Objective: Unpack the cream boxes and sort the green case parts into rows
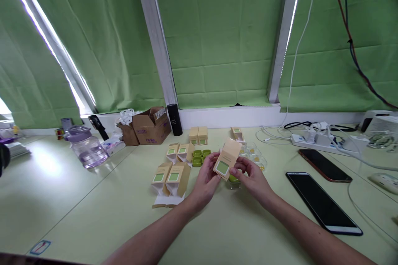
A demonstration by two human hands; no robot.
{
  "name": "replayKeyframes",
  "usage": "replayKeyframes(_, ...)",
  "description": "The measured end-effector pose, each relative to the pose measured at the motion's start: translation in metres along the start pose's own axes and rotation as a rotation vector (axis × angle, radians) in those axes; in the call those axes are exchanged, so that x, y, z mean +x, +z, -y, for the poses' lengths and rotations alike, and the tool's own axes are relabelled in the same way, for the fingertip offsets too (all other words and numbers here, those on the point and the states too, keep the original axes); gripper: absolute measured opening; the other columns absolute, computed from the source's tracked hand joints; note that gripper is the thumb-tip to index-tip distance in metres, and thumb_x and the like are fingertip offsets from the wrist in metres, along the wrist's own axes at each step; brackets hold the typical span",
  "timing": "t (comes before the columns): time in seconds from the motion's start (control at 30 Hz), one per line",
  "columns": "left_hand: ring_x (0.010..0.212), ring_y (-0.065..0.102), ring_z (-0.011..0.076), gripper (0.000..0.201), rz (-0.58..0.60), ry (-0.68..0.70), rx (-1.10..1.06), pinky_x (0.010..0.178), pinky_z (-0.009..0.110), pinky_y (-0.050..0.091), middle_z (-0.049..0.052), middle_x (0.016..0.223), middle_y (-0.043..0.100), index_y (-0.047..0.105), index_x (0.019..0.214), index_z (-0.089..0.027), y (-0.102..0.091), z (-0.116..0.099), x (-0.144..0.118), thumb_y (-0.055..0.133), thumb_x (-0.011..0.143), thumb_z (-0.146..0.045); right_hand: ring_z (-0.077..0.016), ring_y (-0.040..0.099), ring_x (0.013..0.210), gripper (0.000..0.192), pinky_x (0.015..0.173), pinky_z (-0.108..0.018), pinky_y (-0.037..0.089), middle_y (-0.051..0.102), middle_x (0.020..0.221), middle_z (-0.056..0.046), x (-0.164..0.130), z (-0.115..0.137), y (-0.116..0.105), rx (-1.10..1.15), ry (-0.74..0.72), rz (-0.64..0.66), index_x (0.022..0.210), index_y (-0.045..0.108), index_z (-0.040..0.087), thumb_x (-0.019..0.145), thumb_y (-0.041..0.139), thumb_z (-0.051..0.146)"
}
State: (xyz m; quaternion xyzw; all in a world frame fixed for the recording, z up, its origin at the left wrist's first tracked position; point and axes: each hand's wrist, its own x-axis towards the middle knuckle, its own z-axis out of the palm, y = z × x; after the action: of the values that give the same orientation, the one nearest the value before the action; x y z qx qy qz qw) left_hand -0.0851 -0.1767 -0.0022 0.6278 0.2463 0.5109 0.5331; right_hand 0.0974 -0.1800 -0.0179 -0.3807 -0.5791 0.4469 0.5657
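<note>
far left of the small tan carton (228, 158), a clear jug with a purple lid (86, 148) is seen on the pale table (93, 211). nearer to the carton, still on its left, an open brown shipping box (148, 126) and a black cylinder (174, 119) stand at the window ledge. just left of the carton, finished cartons are grouped in pairs: one front pair (171, 179) lies on a flat sheet, likely so that done pieces are kept apart from loose parts. green trays (200, 157) lie just behind and left of it.

the carton itself is held above the table, tilted, with its green window turned to the camera, so that its face can be checked, it seems. it is pinched at its left edge by the left hand (205, 180), fingers closed narrowly on it. its right lower edge is gripped by the right hand (252, 179), thumb on the front.

right of the carton, a black phone (321, 203) lies flat, a second phone (324, 165) beyond it, and a white power strip (320, 140) with cables farther back.
</note>
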Motion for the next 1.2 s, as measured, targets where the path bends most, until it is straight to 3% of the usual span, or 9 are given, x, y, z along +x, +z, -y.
replayKeyframes(0.3, 0.132, 0.055, 0.0270, 0.067, 0.005, 0.023, 0.112, 0.111, 0.042, 0.045, 0.009, 0.140, 0.059, 0.047, 0.138, -0.026, 0.001, -0.008, -0.005, 0.057, 0.075, -0.005, -0.0289, 0.073, 0.095, 0.055, 0.088, -0.041, 0.056, 0.079, 0.100, -0.011, 0.000, 0.003, -0.001, 0.125, 0.082, 0.009, 0.109, 0.069, 0.021, 0.075, 0.081, 0.063)
replayKeyframes(0.4, 0.131, 0.056, 0.0277, 0.060, 0.004, 0.054, 0.169, 0.109, 0.043, 0.046, 0.011, 0.140, 0.058, 0.045, 0.139, -0.025, 0.002, -0.007, -0.005, 0.060, 0.083, -0.010, -0.0273, 0.073, 0.096, 0.052, 0.089, -0.040, 0.055, 0.079, 0.099, -0.009, 0.000, 0.001, -0.002, 0.178, 0.059, 0.001, 0.112, 0.069, 0.023, 0.077, 0.082, 0.060)
replayKeyframes(0.57, 0.114, 0.063, 0.0264, 0.038, -0.084, 0.120, 0.383, 0.100, 0.043, 0.050, 0.012, 0.123, 0.065, 0.051, 0.125, -0.022, 0.001, 0.000, -0.004, 0.069, 0.091, -0.025, -0.0270, 0.073, 0.091, 0.056, 0.086, -0.040, 0.056, 0.078, 0.092, -0.007, 0.001, -0.001, -0.001, 0.171, 0.058, -0.030, 0.111, 0.069, 0.023, 0.073, 0.084, 0.061)
replayKeyframes(0.7, 0.116, 0.063, 0.0275, 0.035, -0.077, 0.146, 0.494, 0.100, 0.044, 0.050, 0.014, 0.127, 0.066, 0.054, 0.129, -0.021, -0.002, -0.001, -0.006, 0.062, 0.097, -0.031, -0.0283, 0.073, 0.091, 0.061, 0.085, -0.040, 0.057, 0.078, 0.090, -0.008, 0.001, 0.004, 0.000, 0.172, 0.066, -0.070, 0.109, 0.069, 0.022, 0.070, 0.084, 0.066)
replayKeyframes(0.87, 0.128, 0.058, 0.0303, 0.041, -0.037, 0.183, 0.544, 0.110, 0.046, 0.044, 0.015, 0.142, 0.061, 0.052, 0.143, -0.021, -0.006, -0.002, -0.010, 0.049, 0.104, -0.034, -0.0301, 0.073, 0.097, 0.059, 0.092, -0.044, 0.057, 0.079, 0.096, -0.009, 0.002, 0.011, -0.001, 0.165, 0.092, -0.083, 0.104, 0.068, 0.023, 0.069, 0.083, 0.069)
replayKeyframes(1.03, 0.121, 0.062, 0.0291, 0.033, -0.108, 0.207, 0.530, 0.108, 0.046, 0.046, 0.014, 0.130, 0.066, 0.058, 0.133, -0.022, -0.006, 0.001, -0.008, 0.049, 0.104, -0.035, -0.0323, 0.073, 0.105, 0.061, 0.093, -0.046, 0.058, 0.079, 0.107, -0.011, 0.003, 0.004, 0.000, 0.169, 0.068, -0.046, 0.108, 0.070, 0.024, 0.068, 0.084, 0.068)
replayKeyframes(1.2, 0.113, 0.065, 0.0265, 0.029, -0.134, 0.146, 0.470, 0.100, 0.043, 0.050, 0.013, 0.123, 0.068, 0.057, 0.125, -0.021, -0.003, -0.001, -0.004, 0.059, 0.100, -0.035, -0.0339, 0.073, 0.109, 0.058, 0.096, -0.048, 0.058, 0.079, 0.113, -0.013, 0.004, 0.000, 0.001, 0.185, 0.083, -0.001, 0.106, 0.075, 0.022, 0.068, 0.086, 0.065)
